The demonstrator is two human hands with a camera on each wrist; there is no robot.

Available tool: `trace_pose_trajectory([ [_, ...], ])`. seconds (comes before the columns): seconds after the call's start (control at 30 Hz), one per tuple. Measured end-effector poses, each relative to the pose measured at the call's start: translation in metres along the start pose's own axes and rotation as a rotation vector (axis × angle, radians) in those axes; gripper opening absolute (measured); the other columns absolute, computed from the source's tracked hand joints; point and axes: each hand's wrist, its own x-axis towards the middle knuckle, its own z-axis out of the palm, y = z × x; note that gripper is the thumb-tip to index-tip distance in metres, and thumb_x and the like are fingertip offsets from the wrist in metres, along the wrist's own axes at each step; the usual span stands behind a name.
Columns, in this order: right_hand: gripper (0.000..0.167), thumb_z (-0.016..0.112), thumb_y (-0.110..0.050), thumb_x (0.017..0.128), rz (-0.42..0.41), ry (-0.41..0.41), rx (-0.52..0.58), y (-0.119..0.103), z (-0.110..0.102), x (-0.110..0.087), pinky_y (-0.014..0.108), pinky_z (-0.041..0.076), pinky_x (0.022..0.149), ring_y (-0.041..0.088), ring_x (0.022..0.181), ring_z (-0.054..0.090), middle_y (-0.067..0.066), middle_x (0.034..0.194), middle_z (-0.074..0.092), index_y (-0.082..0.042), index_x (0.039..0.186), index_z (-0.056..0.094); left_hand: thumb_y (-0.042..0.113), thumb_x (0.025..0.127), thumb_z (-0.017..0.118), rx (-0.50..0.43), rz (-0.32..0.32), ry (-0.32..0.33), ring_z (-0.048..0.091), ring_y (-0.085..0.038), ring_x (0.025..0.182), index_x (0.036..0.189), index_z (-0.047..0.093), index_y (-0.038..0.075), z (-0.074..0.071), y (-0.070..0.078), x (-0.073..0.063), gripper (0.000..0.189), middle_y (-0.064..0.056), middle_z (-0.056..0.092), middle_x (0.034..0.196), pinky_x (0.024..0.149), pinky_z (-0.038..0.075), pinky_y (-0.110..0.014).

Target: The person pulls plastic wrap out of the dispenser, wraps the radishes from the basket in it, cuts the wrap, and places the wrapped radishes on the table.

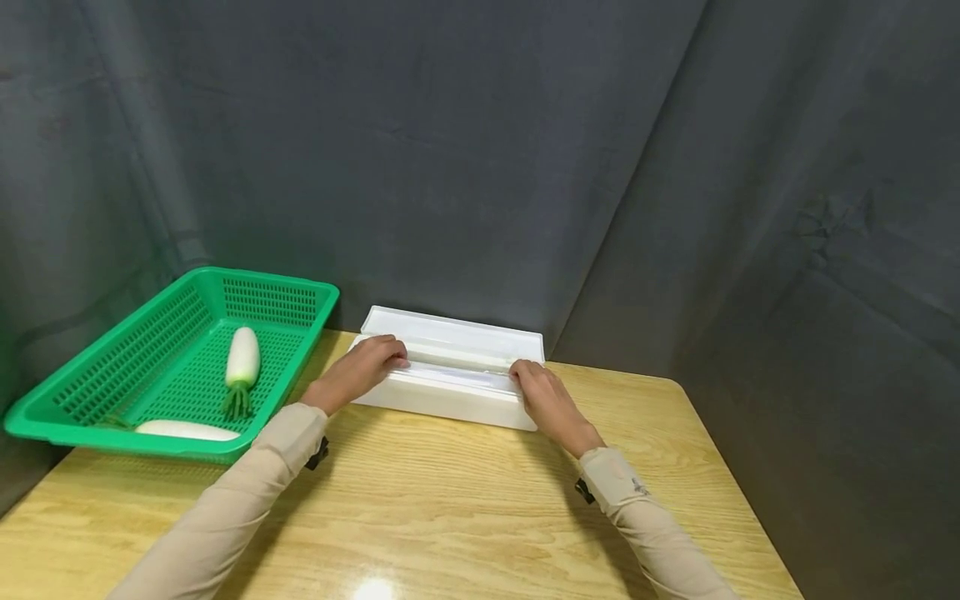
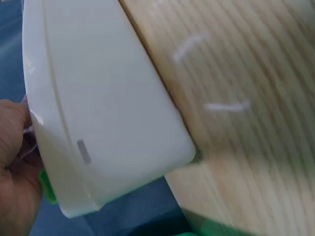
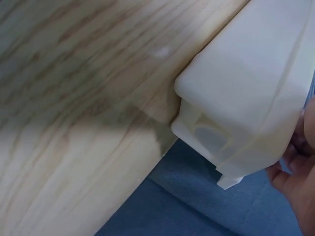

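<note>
A long white plastic-wrap dispenser box (image 1: 450, 400) sits at the back of the table with its lid (image 1: 457, 329) raised behind it. Inside lies a pale roll, and clear plastic wrap (image 1: 450, 377) shows along the opening. My left hand (image 1: 365, 365) is over the left end, pinching the film's edge with curled fingers; in the left wrist view the thumb and fingers (image 2: 17, 162) meet behind the box wall. At the right end my right hand (image 1: 543, 396) pinches the film too, its fingertips partly hidden by the box in the right wrist view.
At the left stands a green plastic basket (image 1: 300, 367) holding two white radishes, one (image 1: 243, 358) lying lengthwise with green stems and another (image 1: 187, 430) along the near wall. Dark grey curtains (image 1: 450, 167) hang behind and beside the wooden table (image 1: 450, 517).
</note>
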Motion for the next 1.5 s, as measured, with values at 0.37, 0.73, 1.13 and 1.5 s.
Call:
trace_pose_trajectory([
  [0.37,0.007,0.058,0.006,0.103,0.088,0.068,0.172,0.000,0.007,0.001,0.042,0.057,0.078,0.026,0.089,0.064,0.013,0.096,0.064,0.000,0.101,0.058,-0.005,0.090,0.077,0.023,-0.005,-0.023,0.067,-0.019,0.079,0.090,0.079,0.002,-0.015,0.003,-0.002,0.007,-0.006,0.068,0.085,0.074,0.059,-0.035],
  [0.73,0.004,0.059,0.004,0.103,0.081,0.085,0.130,-0.005,0.003,-0.001,0.041,0.058,0.071,0.026,0.085,0.066,0.013,0.096,0.064,0.000,0.105,0.059,-0.009,0.093,0.068,0.224,-0.227,0.066,0.054,-0.020,0.063,0.074,0.064,0.005,-0.008,0.020,0.000,0.024,-0.007,0.058,0.069,0.058,0.048,-0.039],
  [1.13,0.012,0.059,0.011,0.101,-0.012,-0.021,0.226,-0.003,-0.013,-0.002,0.036,0.058,0.077,0.021,0.088,0.061,0.014,0.101,0.064,0.008,0.112,0.064,-0.005,0.093,0.070,0.210,-0.245,0.170,0.072,-0.035,0.078,0.090,0.076,-0.002,-0.006,0.017,-0.006,0.007,-0.015,0.070,0.084,0.069,0.059,-0.048],
  [1.5,0.009,0.066,0.007,0.098,0.060,-0.025,0.121,-0.005,-0.018,-0.002,0.035,0.059,0.070,0.023,0.083,0.068,0.012,0.095,0.068,0.002,0.102,0.072,-0.010,0.089,0.073,0.216,-0.214,0.276,0.072,-0.035,0.078,0.092,0.076,-0.003,-0.001,0.024,-0.011,0.009,-0.016,0.071,0.084,0.069,0.059,-0.049],
])
